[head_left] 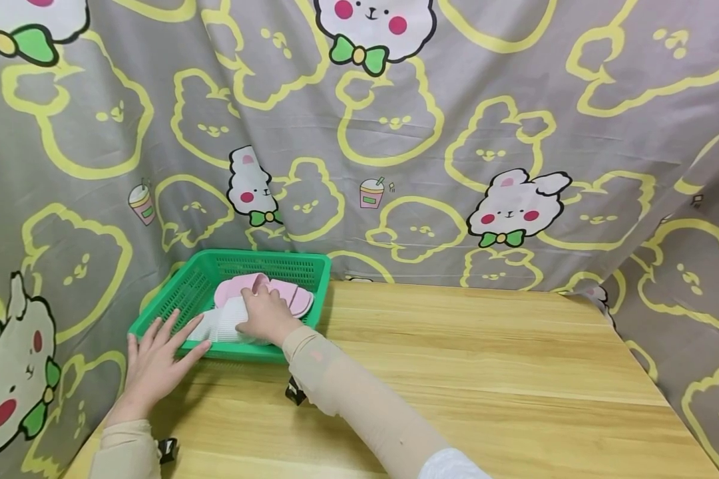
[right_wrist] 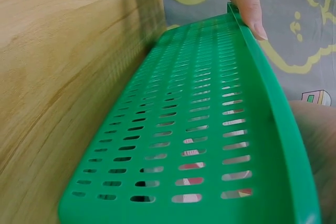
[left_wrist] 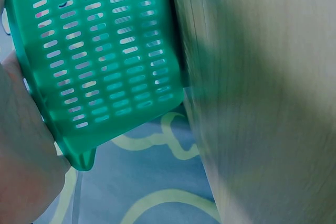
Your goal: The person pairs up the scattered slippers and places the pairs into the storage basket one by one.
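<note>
A green plastic basket point(head_left: 322, 293) with slotted walls stands on the table. Inside lie a pink slipper point(head_left: 301, 303) and a white ribbed cloth item point(head_left: 230, 319), whose exact kind I cannot tell. My right hand point(head_left: 269, 316) reaches over the front rim and pinches the white item between thumb and fingers, close against the slipper. My left hand point(head_left: 158, 362) lies at the front left corner with straight, spread fingers, touching the rim. In the right wrist view the left hand point(right_wrist: 244, 1) shows at the rim's far end; the basket wall hides most of the contents.
The wooden table point(head_left: 485, 359) extends to the right of the basket. A grey curtain point(head_left: 395, 133) with yellow outlines and white rabbit faces hangs behind and at both sides. Small black devices point(head_left: 295, 391) sit at the wrists.
</note>
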`<state>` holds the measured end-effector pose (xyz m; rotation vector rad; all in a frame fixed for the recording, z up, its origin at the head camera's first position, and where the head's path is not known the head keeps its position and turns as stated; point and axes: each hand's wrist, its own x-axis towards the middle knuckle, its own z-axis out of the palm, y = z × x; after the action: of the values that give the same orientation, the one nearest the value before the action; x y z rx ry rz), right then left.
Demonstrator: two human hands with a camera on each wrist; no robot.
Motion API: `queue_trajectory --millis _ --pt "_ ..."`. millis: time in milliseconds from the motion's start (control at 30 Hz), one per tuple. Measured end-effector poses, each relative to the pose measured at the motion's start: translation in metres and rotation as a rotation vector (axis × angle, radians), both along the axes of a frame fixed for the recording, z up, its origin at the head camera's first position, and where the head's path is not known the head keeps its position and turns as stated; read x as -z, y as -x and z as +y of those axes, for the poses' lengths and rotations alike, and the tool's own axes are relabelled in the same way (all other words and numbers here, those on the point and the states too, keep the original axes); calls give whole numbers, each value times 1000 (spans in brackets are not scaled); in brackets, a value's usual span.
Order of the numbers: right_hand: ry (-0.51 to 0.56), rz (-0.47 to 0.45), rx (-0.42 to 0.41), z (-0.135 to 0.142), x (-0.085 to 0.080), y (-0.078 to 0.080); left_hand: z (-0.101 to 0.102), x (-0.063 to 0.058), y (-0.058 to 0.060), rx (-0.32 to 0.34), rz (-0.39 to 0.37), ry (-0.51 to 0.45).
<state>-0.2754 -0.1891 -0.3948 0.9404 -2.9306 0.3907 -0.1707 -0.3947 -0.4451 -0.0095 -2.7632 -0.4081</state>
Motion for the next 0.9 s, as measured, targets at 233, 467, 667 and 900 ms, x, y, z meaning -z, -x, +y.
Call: queue_trajectory --millis 233,467,667,900 --pt "-17 -39 -9 6 0 -3 1 1 -1 2 3 1" --pt "0 -69 -21 9 3 -1 2 0 -1 0 6 4" --pt "17 -84 -53 12 5 3 2 0 0 0 4 5" --pt "66 -117 -96 18 8 4 2 0 0 2 0 4"
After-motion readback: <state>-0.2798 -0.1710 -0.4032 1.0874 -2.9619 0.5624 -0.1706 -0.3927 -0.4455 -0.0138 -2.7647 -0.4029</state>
